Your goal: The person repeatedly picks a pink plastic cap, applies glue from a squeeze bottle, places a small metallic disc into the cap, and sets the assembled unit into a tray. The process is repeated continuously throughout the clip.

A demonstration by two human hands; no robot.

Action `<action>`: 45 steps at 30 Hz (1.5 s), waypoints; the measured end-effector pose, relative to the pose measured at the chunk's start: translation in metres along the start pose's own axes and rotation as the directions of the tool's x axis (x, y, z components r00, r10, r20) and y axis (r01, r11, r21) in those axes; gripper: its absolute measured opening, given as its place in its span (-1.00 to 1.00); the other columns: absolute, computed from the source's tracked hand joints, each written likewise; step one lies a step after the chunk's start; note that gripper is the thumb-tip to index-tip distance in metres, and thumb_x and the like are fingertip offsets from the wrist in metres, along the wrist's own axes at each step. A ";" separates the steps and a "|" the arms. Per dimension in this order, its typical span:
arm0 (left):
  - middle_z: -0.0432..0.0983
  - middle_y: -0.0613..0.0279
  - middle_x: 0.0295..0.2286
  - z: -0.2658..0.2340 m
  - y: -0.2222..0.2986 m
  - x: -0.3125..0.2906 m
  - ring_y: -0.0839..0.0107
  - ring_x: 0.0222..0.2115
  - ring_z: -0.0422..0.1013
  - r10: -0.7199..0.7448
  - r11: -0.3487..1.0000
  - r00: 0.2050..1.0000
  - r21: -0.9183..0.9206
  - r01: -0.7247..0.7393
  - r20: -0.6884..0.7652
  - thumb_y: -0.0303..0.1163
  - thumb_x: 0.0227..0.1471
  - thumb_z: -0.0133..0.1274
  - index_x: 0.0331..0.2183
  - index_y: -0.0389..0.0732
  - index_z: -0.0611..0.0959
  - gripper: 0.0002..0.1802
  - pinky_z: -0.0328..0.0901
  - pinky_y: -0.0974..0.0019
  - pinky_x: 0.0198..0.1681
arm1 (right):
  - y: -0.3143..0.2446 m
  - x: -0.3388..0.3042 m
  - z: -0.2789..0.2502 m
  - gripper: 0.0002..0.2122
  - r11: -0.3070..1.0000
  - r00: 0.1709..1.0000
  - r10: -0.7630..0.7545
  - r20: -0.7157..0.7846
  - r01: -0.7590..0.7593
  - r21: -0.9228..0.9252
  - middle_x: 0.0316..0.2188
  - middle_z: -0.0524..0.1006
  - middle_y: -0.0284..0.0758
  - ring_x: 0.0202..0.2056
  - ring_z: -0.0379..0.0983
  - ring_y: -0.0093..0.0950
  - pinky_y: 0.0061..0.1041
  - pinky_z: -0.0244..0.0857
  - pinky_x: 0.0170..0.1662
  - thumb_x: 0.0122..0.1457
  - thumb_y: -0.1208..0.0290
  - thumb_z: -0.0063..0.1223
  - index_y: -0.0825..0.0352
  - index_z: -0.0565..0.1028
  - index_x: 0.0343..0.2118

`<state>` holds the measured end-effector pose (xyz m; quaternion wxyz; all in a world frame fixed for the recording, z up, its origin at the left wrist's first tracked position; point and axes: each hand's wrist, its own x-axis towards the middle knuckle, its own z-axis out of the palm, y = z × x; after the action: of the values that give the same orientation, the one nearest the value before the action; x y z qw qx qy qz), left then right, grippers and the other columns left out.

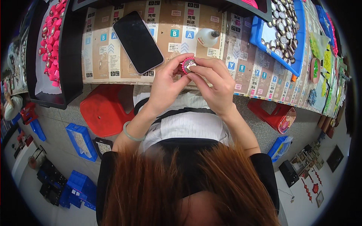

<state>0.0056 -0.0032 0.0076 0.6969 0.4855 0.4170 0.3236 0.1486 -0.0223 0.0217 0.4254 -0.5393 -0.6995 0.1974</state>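
Note:
Above the table's near edge, both hands meet at a small round pink piece (184, 67) with a ridged rim and a patterned, silvery middle. My left hand (168, 81) pinches its left side between thumb and fingers. From the right, my right hand (217, 81) closes its thumb and fingertips onto the front of the piece, hiding part of it. Just beyond the hands stands a translucent bottle (207, 38) with a dark tip. A black-screened phone (138, 42) lies to the left of them, on the printed cardboard covering (100, 71).
At the left, a black tray (71, 56) holds many pink ridged pieces. A blue bin (260, 28) of round metal-rimmed discs stands at the right. A black shelf edge (151, 3) runs across the back. Red stools (105, 111) stand below the table; another person's arm shows far left.

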 end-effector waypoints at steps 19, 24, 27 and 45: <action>0.37 0.12 -0.26 -0.001 0.002 0.003 0.51 -0.32 0.33 -0.129 0.886 0.991 -0.443 0.136 0.047 -0.58 -0.07 -0.12 -0.10 -0.39 0.32 -0.59 0.24 0.47 -0.21 | -0.002 -0.008 0.008 -0.49 0.979 0.994 0.106 0.033 -0.110 0.169 -0.36 0.39 -0.21 -0.32 0.32 -0.33 -0.44 0.18 -0.23 -0.25 0.71 0.01 0.38 0.26 -0.11; 0.37 0.13 -0.25 -0.004 0.010 0.003 0.51 -0.28 0.33 -0.192 0.873 0.978 -0.440 0.208 0.081 -0.56 -0.05 -0.13 -0.11 -0.39 0.33 -0.61 0.24 0.46 -0.18 | -0.003 -0.007 0.009 -0.50 0.977 0.991 0.137 0.008 -0.137 0.166 -0.39 0.38 -0.22 -0.35 0.32 -0.34 -0.44 0.19 -0.26 -0.25 0.70 0.03 0.39 0.26 -0.12; 0.38 0.14 -0.25 0.000 0.012 0.001 0.51 -0.25 0.32 -0.193 0.863 0.979 -0.463 0.200 0.064 -0.53 -0.02 -0.15 -0.11 -0.39 0.34 -0.64 0.25 0.46 -0.18 | -0.004 -0.006 0.008 -0.50 0.959 0.981 0.195 0.007 -0.192 0.208 -0.40 0.38 -0.23 -0.36 0.31 -0.35 -0.45 0.20 -0.30 -0.25 0.69 0.04 0.40 0.26 -0.12; 0.39 0.11 -0.28 -0.218 0.119 0.017 0.40 -0.23 0.30 0.855 0.188 0.420 0.937 0.294 -0.303 -0.43 -0.04 -0.07 -0.17 -0.27 0.41 -0.67 0.21 0.38 -0.19 | 0.019 -0.006 -0.021 -0.61 0.961 0.954 0.245 -0.174 -0.216 0.171 -0.29 0.36 -0.19 -0.26 0.31 -0.37 -0.52 0.21 -0.24 -0.18 0.66 0.05 0.42 0.32 -0.19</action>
<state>-0.1876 0.1377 0.0764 -0.1483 0.6446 0.6658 0.3452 0.1768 -0.0250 0.0171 0.5047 -0.6005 -0.5700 0.2445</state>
